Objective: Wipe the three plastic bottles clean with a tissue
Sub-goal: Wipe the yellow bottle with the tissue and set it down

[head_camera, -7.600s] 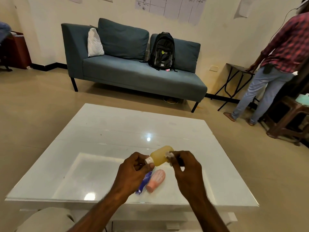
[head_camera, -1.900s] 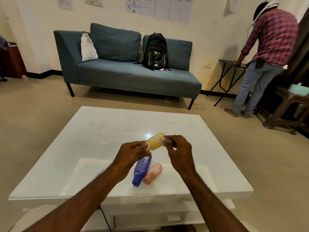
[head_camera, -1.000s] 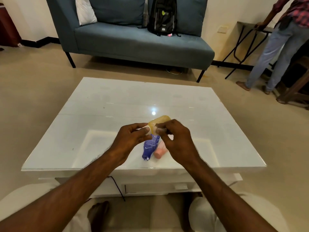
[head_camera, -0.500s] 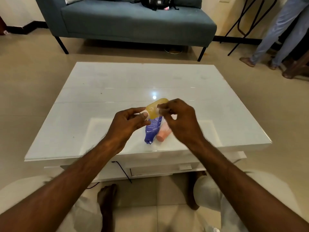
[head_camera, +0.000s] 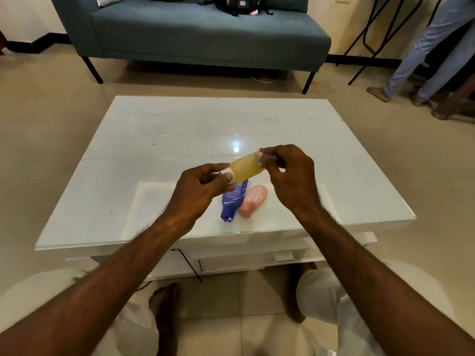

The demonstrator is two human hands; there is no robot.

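A yellow bottle (head_camera: pixel 245 168) hangs in the air above the white table (head_camera: pixel 154 155), tilted with its white cap low and to the left. My left hand (head_camera: pixel 198 191) pinches that cap end. My right hand (head_camera: pixel 290 178) presses a small white tissue (head_camera: pixel 260 158) against the bottle's upper right end; most of the tissue is hidden in my fingers. Below the yellow one, a purple bottle (head_camera: pixel 232 201) and a pink ribbed bottle (head_camera: pixel 252 200) lie side by side on the table, caps toward me.
A blue sofa (head_camera: pixel 200 32) with a black backpack (head_camera: pixel 241 5) stands beyond the table. At the far right stand a person's legs (head_camera: pixel 424 52), beside a folding stand. My knees and bare feet are under the table's near edge.
My right hand with the tissue has slid along the yellow bottle from near the cap to its far end. The camera has tilted further down.
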